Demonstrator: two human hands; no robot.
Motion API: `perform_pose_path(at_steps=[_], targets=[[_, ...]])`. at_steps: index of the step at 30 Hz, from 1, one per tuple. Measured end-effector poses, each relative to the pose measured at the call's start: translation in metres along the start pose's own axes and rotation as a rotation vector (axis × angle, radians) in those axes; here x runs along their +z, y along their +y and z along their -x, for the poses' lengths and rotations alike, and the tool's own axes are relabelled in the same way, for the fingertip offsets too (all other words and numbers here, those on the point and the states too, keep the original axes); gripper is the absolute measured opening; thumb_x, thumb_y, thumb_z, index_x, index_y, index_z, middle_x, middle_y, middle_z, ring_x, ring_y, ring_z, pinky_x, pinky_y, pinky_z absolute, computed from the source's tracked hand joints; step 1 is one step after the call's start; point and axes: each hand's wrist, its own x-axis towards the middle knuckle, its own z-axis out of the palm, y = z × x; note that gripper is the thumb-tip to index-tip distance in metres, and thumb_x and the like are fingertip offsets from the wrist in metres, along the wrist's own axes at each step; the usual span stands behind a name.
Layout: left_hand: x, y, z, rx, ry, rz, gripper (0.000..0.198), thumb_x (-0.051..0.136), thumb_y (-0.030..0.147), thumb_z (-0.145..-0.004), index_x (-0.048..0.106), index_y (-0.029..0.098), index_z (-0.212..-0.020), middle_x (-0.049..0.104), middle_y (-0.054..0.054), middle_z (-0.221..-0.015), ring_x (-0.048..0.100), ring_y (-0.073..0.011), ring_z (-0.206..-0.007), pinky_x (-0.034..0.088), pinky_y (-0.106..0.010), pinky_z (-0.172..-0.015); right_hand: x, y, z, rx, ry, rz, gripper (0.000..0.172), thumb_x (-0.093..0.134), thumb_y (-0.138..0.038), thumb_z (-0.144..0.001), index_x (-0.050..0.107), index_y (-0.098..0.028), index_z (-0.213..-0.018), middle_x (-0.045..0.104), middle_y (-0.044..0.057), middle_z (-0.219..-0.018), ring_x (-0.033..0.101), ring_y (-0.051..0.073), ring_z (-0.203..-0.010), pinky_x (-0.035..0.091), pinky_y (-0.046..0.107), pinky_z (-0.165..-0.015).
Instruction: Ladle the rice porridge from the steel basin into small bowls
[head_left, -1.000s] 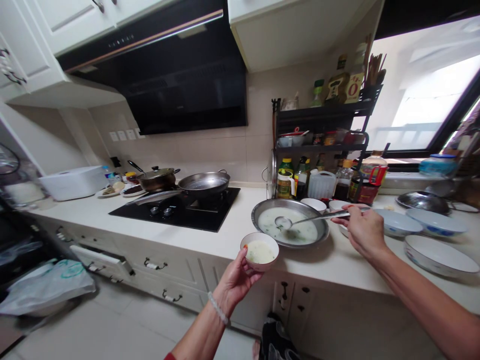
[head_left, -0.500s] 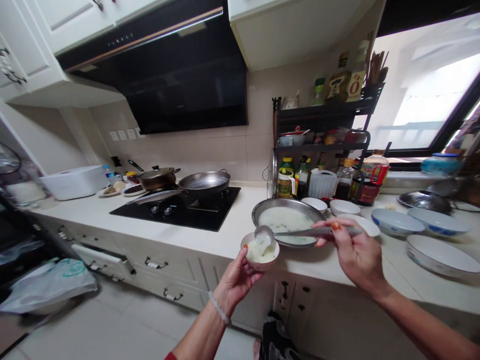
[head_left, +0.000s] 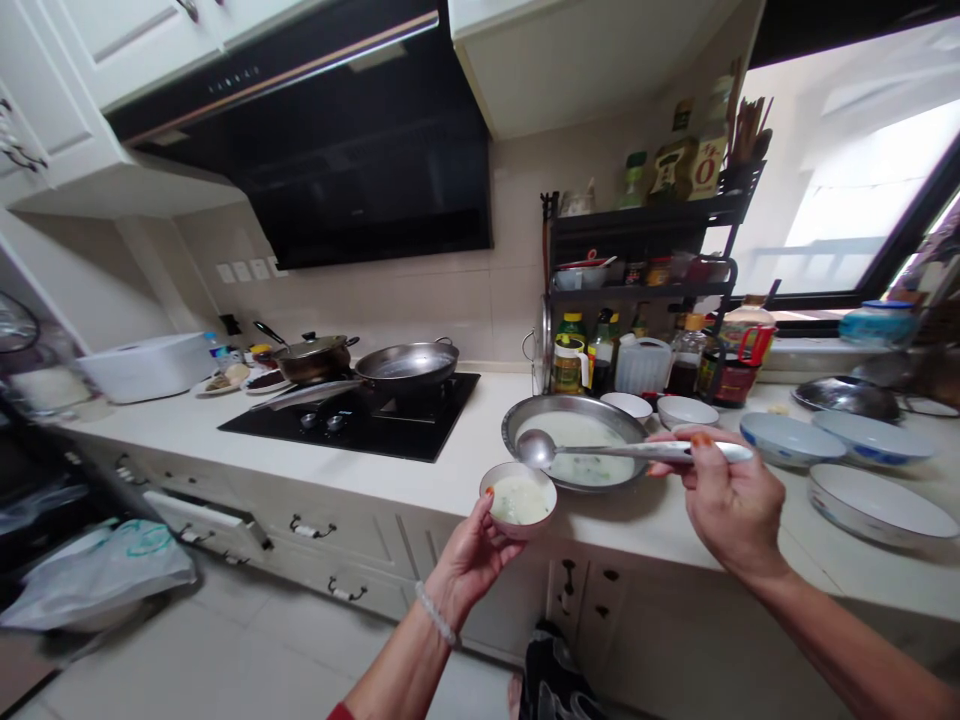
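My left hand (head_left: 480, 555) is closed on a small white bowl (head_left: 519, 500), holding it just in front of the counter edge. Pale, milky soup with green bits fills much of that bowl. In my right hand (head_left: 727, 500) is a metal ladle (head_left: 619, 452), gripped by its handle. The ladle's head lies over the near left rim of a wide metal basin (head_left: 517, 415) and looks empty. More of the pale soup (head_left: 600, 470) is in the basin, which stands on the counter just beyond the small bowl.
A frying pan (head_left: 409, 365) and a lidded pot (head_left: 315, 355) sit on the black cooktop (head_left: 420, 430) to the left. Bowls (head_left: 881, 505) stand on the counter at right. A black rack (head_left: 645, 215) with bottles rises behind the basin.
The ladle has moved from over the small bowl, where it was tipped and pouring soup, up and right to the basin's rim. My left hand keeps the bowl in nearly the same place.
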Motion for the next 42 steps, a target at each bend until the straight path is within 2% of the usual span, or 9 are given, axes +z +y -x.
perform_pose_path(at_steps=[2,4,13,16,21,24,29,35,42], targets=[[-0.001,0.000,-0.001,0.004,-0.003,0.001,0.021,0.054,0.031,-0.092,0.058,0.011,-0.097,0.061,0.000,-0.059,0.062,-0.0154,-0.054,0.054,-0.029,-0.057,0.002,0.013,-0.008,0.124,0.031,-0.041,0.024,0.047,-0.043,-0.092,0.057,-0.022,-0.088,0.071,0.007,-0.081,0.066,0.019,-0.051,0.056,0.035,-0.050],[-0.001,-0.001,-0.001,0.004,-0.009,0.005,0.022,0.055,0.032,-0.091,0.058,0.011,-0.096,0.058,0.001,-0.055,0.061,-0.0146,-0.052,0.054,-0.029,-0.057,0.004,0.025,-0.012,0.179,0.039,-0.025,0.027,0.048,-0.048,-0.089,0.055,-0.022,-0.087,0.070,0.007,-0.081,0.066,0.019,-0.051,0.056,0.035,-0.052],[0.000,0.000,0.000,-0.002,-0.018,-0.015,0.025,0.054,0.033,-0.092,0.058,0.010,-0.099,0.062,-0.001,-0.061,0.061,-0.0140,-0.053,0.054,-0.029,-0.058,0.014,0.051,0.003,0.099,-0.078,0.110,0.027,0.048,-0.049,-0.087,0.054,-0.022,-0.088,0.069,0.006,-0.084,0.064,0.017,-0.049,0.052,0.033,-0.050],[0.000,-0.001,0.000,-0.007,-0.025,-0.022,0.026,0.056,0.033,-0.091,0.058,0.010,-0.100,0.063,-0.002,-0.063,0.060,-0.0134,-0.053,0.054,-0.028,-0.059,0.015,0.055,0.004,0.155,-0.086,0.065,0.023,0.050,-0.046,-0.086,0.054,-0.023,-0.087,0.070,0.006,-0.083,0.063,0.018,-0.048,0.053,0.033,-0.050],[-0.002,-0.002,-0.002,-0.006,-0.014,-0.032,0.027,0.055,0.034,-0.091,0.057,0.010,-0.104,0.062,-0.001,-0.062,0.062,-0.0151,-0.055,0.053,-0.029,-0.058,0.012,0.060,-0.013,0.384,0.068,-0.040,0.017,0.054,-0.039,-0.081,0.053,-0.022,-0.080,0.068,0.004,-0.070,0.060,0.018,-0.041,0.052,0.032,-0.043],[-0.002,-0.002,-0.003,-0.008,-0.017,-0.028,0.028,0.058,0.035,-0.089,0.057,0.011,-0.104,0.063,-0.002,-0.063,0.064,-0.0157,-0.058,0.053,-0.028,-0.058,0.009,0.063,-0.023,0.454,0.126,-0.067,0.010,0.056,-0.031,-0.078,0.055,-0.021,-0.075,0.068,0.005,-0.067,0.063,0.019,-0.044,0.051,0.030,-0.039],[-0.002,-0.001,-0.002,-0.006,-0.003,-0.025,0.030,0.063,0.034,-0.086,0.057,0.011,-0.105,0.065,-0.004,-0.068,0.065,-0.0170,-0.060,0.053,-0.029,-0.058,0.007,0.066,-0.028,0.462,0.158,-0.097,0.006,0.054,-0.025,-0.076,0.057,-0.021,-0.071,0.067,0.005,-0.063,0.064,0.020,-0.045,0.052,0.031,-0.038],[0.000,-0.001,0.000,-0.005,-0.020,-0.013,0.033,0.065,0.032,-0.085,0.056,0.011,-0.108,0.064,-0.002,-0.065,0.061,-0.0148,-0.052,0.054,-0.029,-0.056,0.006,0.067,-0.031,0.435,0.168,-0.108,0.007,0.055,-0.023,-0.076,0.058,-0.022,-0.070,0.066,0.004,-0.061,0.063,0.019,-0.044,0.055,0.031,-0.039],[0.001,-0.001,0.001,-0.004,-0.010,-0.015,0.023,0.055,0.032,-0.092,0.058,0.011,-0.101,0.058,0.001,-0.055,0.061,-0.0150,-0.052,0.053,-0.028,-0.055,0.008,0.050,-0.040,0.454,0.217,-0.129,0.010,0.058,-0.025,-0.075,0.058,-0.020,-0.066,0.064,0.002,-0.066,0.064,0.016,-0.048,0.057,0.027,-0.041]])
